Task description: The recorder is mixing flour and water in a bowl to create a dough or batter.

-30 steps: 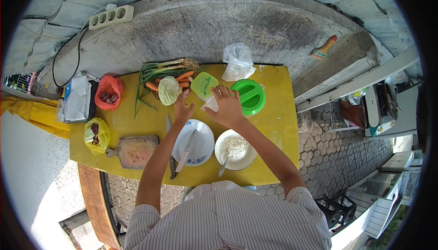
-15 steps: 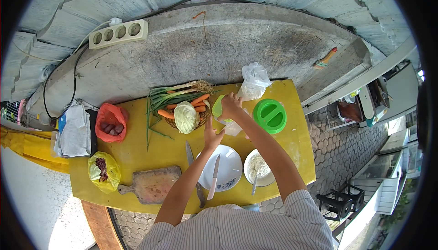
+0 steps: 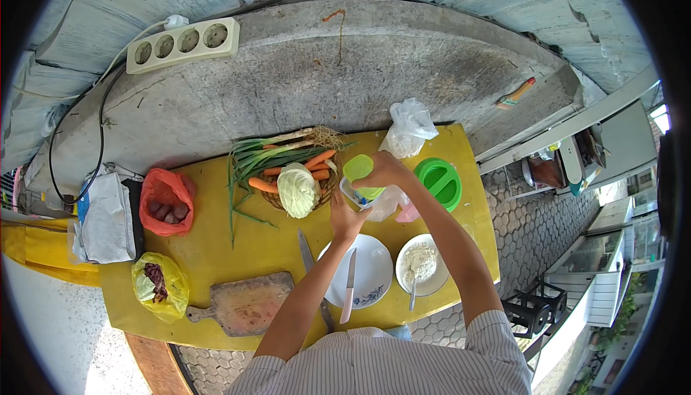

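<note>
My right hand (image 3: 386,171) grips a lime-green lid (image 3: 358,167), tilted over a small see-through container (image 3: 354,192) with something blue and white in it. My left hand (image 3: 348,218) is closed around the near side of that container; some fingers are hidden. Just left of it, a pale cabbage (image 3: 298,190) and carrots (image 3: 319,158) lie in a wicker basket (image 3: 273,198), with spring onions (image 3: 252,159) alongside. Nearer to me are a white plate (image 3: 376,265) with a pink-handled knife (image 3: 349,285) across it and a bowl (image 3: 438,278) of white flour with a spoon (image 3: 412,294).
A larger knife (image 3: 307,250) lies beside a wooden cutting board (image 3: 248,304). Red (image 3: 165,222) and yellow (image 3: 173,305) bags stand at left. To the right are a bright green round lid (image 3: 439,185) and a clear plastic bag (image 3: 410,127). A concrete wall (image 3: 288,71) borders the table's far side.
My right hand has raised and tilted the lime-green lid, showing the container beneath. My left hand has moved right and closed on the container. The view has shifted slightly.
</note>
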Motion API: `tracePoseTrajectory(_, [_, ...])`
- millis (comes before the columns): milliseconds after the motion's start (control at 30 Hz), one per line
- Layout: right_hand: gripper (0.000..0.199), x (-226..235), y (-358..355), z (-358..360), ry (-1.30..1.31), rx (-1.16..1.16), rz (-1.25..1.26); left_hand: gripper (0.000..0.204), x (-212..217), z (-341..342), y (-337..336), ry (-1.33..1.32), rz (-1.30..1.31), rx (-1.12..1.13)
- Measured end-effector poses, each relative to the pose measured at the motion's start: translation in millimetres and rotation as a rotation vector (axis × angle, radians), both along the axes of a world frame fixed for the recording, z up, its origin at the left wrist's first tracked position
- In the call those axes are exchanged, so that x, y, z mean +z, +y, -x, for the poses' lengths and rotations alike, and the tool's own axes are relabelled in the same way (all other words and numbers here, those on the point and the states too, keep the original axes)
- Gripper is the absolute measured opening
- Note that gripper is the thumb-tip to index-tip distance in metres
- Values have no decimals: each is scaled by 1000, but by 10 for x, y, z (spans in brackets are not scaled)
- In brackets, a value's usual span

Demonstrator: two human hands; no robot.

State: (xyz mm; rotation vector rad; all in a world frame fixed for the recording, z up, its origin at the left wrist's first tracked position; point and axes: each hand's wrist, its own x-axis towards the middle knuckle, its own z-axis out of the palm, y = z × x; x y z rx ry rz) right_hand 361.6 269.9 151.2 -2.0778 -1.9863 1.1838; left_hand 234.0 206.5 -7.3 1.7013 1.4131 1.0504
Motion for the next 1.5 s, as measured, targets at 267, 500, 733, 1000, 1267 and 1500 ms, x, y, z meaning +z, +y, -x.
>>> tracePoseTrajectory(267, [57,-738,75,-690,-57,-119,-443,80,56,8,-63,-66,-32,-83])
tracePoseTrajectory(500, [15,-510,-156,-341,170,-158,-368,82,107,89,-60,-66,33,-97])
tracePoseTrajectory(733, [17,-562,-498,-293,-157,-50,-477,90,209,92,-259,-180,53,-118])
tracePoseTrajectory(1000, [6,-447,-547,-311,-120,-2,-715,68,210,266,-286,-41,-187,-111])
tracePoseTrajectory(1267, [6,183,-559,-159,-43,-121,-727,33,497,134,32,11,-365,-64])
tracePoseTrajectory(1500, [8,-41,-579,-401,-313,-321,-777,18,639,-127,170,386,-323,-125])
